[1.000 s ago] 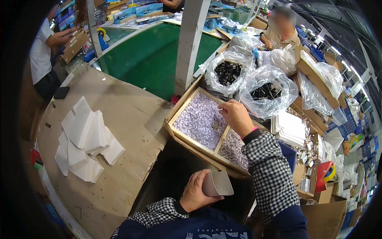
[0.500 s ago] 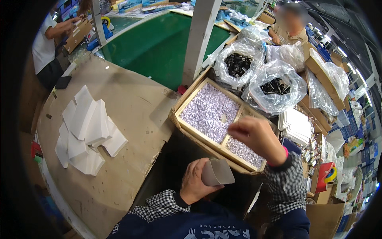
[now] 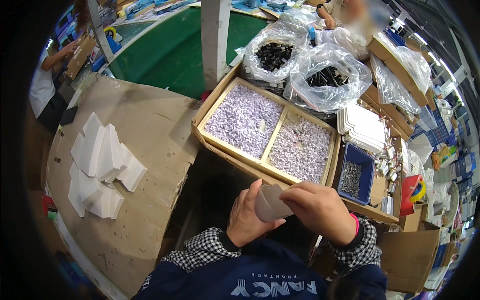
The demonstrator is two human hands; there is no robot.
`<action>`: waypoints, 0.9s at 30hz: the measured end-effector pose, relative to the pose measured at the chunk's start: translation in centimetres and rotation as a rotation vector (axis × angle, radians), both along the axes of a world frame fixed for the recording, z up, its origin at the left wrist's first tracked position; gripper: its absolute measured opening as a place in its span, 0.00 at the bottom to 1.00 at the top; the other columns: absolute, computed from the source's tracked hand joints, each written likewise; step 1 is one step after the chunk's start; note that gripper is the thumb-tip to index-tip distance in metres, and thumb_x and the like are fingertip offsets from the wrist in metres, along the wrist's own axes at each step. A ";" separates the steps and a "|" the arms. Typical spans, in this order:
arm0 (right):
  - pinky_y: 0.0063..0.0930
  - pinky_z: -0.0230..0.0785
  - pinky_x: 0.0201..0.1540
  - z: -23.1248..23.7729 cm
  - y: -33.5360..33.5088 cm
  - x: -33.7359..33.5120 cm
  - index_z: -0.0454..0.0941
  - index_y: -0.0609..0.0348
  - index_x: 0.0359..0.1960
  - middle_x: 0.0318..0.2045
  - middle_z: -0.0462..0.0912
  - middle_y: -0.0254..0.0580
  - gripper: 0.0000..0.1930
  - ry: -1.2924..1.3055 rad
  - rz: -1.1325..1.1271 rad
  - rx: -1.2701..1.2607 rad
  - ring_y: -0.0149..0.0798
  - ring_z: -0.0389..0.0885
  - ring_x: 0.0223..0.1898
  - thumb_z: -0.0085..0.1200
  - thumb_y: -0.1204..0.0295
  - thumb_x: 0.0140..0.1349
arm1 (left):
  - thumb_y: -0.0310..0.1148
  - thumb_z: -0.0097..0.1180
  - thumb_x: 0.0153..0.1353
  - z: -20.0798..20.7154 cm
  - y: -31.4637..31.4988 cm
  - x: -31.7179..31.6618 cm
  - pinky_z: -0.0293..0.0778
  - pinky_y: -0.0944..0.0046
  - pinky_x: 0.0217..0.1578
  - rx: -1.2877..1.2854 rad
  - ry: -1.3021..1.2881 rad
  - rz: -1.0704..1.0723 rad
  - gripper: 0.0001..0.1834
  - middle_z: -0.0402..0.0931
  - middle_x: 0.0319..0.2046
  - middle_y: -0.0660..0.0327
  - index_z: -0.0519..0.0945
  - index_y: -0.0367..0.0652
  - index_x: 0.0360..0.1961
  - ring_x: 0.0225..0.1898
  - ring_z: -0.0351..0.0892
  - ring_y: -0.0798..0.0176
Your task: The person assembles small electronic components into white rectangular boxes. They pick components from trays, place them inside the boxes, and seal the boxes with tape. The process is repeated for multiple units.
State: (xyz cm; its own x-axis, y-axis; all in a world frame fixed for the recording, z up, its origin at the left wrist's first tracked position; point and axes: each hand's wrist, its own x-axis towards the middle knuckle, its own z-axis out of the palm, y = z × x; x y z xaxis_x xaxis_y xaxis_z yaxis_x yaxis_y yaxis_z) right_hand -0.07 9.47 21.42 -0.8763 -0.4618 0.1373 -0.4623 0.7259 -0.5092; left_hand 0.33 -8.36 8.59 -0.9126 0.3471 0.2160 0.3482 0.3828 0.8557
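My left hand (image 3: 243, 215) is closed round a hollow, pale grey-white plastic piece (image 3: 269, 206) with an open end, held just in front of my body. At the rim of that piece, the fingers of my right hand (image 3: 322, 207) are pinched together. Whatever is between them is too small or hidden to make out. Right beyond my hands lies a wooden tray (image 3: 266, 161) split into two compartments. Small whitish-purple parts (image 3: 242, 117) fill the left compartment, and similar parts (image 3: 300, 147) lie in the right one.
Several white angular pieces (image 3: 102, 167) are heaped on the cardboard-covered table (image 3: 150, 200) to the left. A blue bin (image 3: 356, 172) of small metal parts stands right of the tray. Plastic bags (image 3: 327, 82) of black parts and stacked white plates (image 3: 362, 126) are behind. Other people work farther off.
My right hand has come down from over the tray's right compartment to the rim of the plastic piece. The piece has tilted in my left hand, and the view has shifted.
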 end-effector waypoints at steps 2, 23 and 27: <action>0.28 0.74 0.31 -0.4 0.5 1.5 0.76 0.59 0.45 0.36 0.77 0.42 0.15 -0.040 -0.149 -0.096 0.39 0.81 0.32 0.60 0.75 0.55 | 0.44 0.77 0.36 -0.1 0.2 0.1 0.70 0.53 0.50 0.027 0.003 -0.024 0.60 0.68 0.49 0.48 0.51 0.44 0.67 0.48 0.70 0.46; 0.24 0.73 0.40 -19.5 -4.3 8.4 0.76 0.62 0.52 0.39 0.82 0.46 0.16 -0.287 -0.474 -0.715 0.34 0.81 0.37 0.54 0.78 0.61 | 0.34 0.76 0.34 -10.2 -1.9 6.0 0.72 0.50 0.52 -0.110 0.156 0.099 0.51 0.65 0.55 0.48 0.58 0.49 0.60 0.54 0.70 0.43; 0.22 0.72 0.40 -20.2 -4.4 9.4 0.77 0.64 0.51 0.36 0.84 0.43 0.15 -0.197 -0.552 -0.735 0.29 0.81 0.36 0.53 0.79 0.61 | 0.35 0.77 0.34 -10.6 -1.6 6.4 0.71 0.52 0.53 -0.128 0.020 0.088 0.57 0.67 0.55 0.48 0.53 0.45 0.65 0.54 0.71 0.45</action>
